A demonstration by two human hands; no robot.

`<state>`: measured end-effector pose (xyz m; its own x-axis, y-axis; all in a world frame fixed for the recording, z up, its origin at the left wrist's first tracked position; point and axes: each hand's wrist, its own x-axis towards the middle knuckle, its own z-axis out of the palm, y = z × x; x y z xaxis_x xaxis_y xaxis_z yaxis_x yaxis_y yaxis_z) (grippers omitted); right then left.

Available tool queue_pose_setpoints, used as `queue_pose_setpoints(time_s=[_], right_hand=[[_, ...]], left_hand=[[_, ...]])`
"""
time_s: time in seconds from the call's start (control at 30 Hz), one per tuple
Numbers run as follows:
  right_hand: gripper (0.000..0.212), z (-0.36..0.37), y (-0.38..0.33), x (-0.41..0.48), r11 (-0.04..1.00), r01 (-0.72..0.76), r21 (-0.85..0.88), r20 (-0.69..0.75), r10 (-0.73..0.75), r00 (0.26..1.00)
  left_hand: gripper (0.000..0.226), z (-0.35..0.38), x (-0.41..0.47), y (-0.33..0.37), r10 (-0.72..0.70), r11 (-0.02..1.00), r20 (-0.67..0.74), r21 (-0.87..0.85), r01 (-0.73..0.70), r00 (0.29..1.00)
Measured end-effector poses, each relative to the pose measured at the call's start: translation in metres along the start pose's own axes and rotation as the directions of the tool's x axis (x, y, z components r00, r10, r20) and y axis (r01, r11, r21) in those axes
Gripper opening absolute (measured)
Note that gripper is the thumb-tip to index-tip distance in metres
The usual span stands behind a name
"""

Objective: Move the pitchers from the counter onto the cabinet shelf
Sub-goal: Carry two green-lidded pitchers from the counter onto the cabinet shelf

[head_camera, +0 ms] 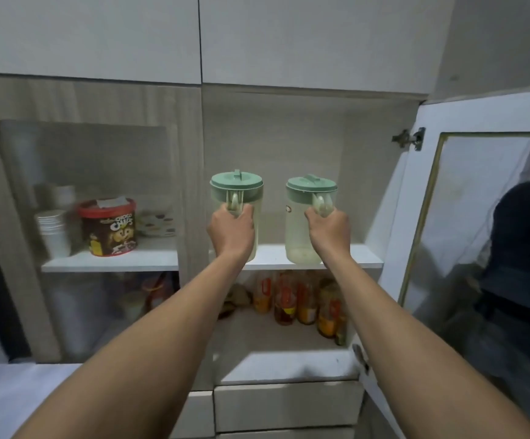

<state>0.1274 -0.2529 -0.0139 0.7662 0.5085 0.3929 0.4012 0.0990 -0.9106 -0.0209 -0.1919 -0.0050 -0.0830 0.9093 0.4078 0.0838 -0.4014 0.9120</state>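
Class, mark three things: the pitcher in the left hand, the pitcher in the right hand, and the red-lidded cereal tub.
left pitcher (236, 182): head view, on its green lid.
right pitcher (296, 231): head view, on its clear body.
cereal tub (109, 231): head view, on its printed side.

The one view comes from a wide-angle camera on the person's head, facing forward into the open cabinet (273, 137), near enough that the left hand (232, 231) and right hand (328, 231) reach the left pitcher (236, 185) and right pitcher (298, 229) at its shelf (368, 258) at frame centre; the open glass door (479, 217) bends along the right edge, drawer fronts (289, 407) lie at the bottom
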Motion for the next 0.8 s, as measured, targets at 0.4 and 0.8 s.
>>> queue_pose_setpoints(time_s=[0.4, 0.8], right_hand=[[0.015, -0.001, 0.056, 0.102, 1.0, -0.02, -0.024, -0.091, 0.017, 0.996], [0.009, 0.058, 0.117, 0.228, 0.999, -0.048, -0.009, -0.209, 0.045, 0.977]], left_hand=[[0.019, 0.121, 0.058, -0.03, -0.027, 1.0, 0.112, -0.003, 0.028, 0.993], [0.016, 0.233, 0.159, -0.093, -0.037, 0.999, 0.134, 0.015, 0.036, 0.99]])
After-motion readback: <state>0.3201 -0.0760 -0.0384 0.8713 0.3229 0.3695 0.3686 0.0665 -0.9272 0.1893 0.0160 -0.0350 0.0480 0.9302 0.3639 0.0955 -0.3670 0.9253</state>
